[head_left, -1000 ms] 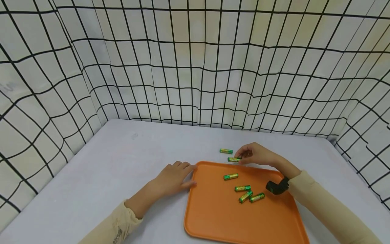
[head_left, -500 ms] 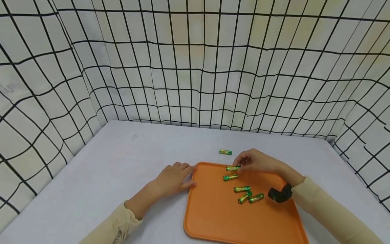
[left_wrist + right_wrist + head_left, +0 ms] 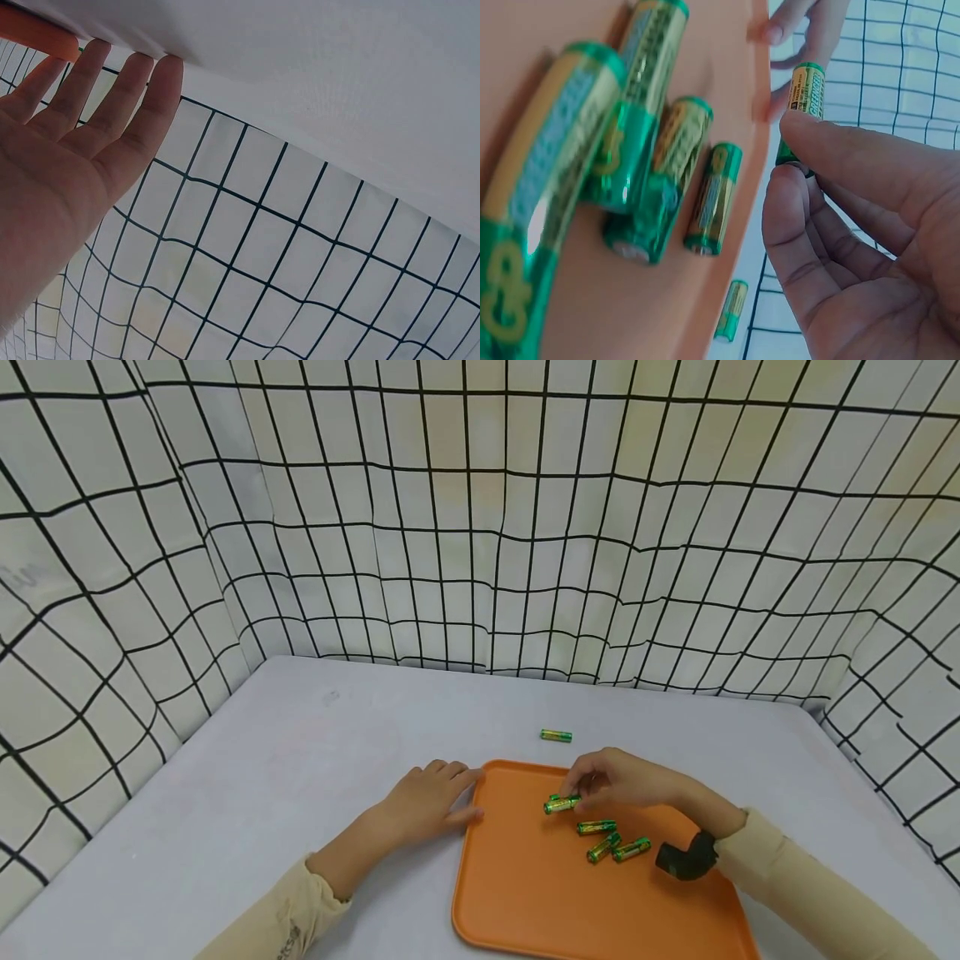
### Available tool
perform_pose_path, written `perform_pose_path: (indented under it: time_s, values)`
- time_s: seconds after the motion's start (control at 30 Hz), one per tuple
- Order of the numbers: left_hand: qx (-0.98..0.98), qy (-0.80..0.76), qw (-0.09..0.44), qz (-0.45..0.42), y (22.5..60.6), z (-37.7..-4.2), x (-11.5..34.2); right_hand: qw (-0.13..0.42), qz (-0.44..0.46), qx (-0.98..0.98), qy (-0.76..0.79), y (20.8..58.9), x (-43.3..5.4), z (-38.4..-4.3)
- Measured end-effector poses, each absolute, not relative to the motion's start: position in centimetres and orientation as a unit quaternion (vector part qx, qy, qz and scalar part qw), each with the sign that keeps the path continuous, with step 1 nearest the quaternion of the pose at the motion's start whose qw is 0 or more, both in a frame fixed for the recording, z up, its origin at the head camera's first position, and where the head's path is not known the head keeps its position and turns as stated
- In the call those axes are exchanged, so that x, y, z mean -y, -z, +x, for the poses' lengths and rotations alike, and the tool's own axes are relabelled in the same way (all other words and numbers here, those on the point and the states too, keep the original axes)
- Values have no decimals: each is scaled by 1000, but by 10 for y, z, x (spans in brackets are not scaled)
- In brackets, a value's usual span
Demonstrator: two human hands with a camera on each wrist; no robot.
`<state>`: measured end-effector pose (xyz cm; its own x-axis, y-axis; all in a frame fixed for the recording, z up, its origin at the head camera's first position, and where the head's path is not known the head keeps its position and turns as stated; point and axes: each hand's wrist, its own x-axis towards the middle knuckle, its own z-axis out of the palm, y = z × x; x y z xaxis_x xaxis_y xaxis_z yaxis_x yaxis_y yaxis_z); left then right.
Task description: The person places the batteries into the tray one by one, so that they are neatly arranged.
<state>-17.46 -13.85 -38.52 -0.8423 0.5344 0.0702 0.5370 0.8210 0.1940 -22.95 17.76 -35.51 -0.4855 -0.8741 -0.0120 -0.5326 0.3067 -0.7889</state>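
My right hand (image 3: pixel 630 782) pinches a green and gold battery (image 3: pixel 808 94) between thumb and fingertips, above the upper part of the orange tray (image 3: pixel 525 885). In the head view the held battery overlaps another battery lying on the tray, of which only a bit shows. Several more batteries lie on the tray, among them a GP-marked battery (image 3: pixel 547 210) large in the right wrist view. With fingers extended, my left hand (image 3: pixel 429 802) touches the tray's upper left edge. One battery (image 3: pixel 557 736) lies on the white table beyond the tray's far edge.
The white table (image 3: pixel 337 718) stretches around the tray. Black grid netting (image 3: pixel 480 552) over pale walls encloses its far side and both flanks. A black band (image 3: pixel 686 858) is at the right wrist.
My right hand has carried its battery from the table beyond the tray's far edge, over the rim and toward me above the tray. The left hand has stayed put.
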Motion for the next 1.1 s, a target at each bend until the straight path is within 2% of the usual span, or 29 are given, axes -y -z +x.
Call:
perform_pose_path:
  time_s: [0.33, 1.1]
  values:
    - [954, 101, 5, -282, 385, -175, 138, 244, -495, -747, 369, 358, -165, -218]
    - [955, 93, 10, -282, 384, -175, 137, 304, -499, -748, 314, 369, -143, -200]
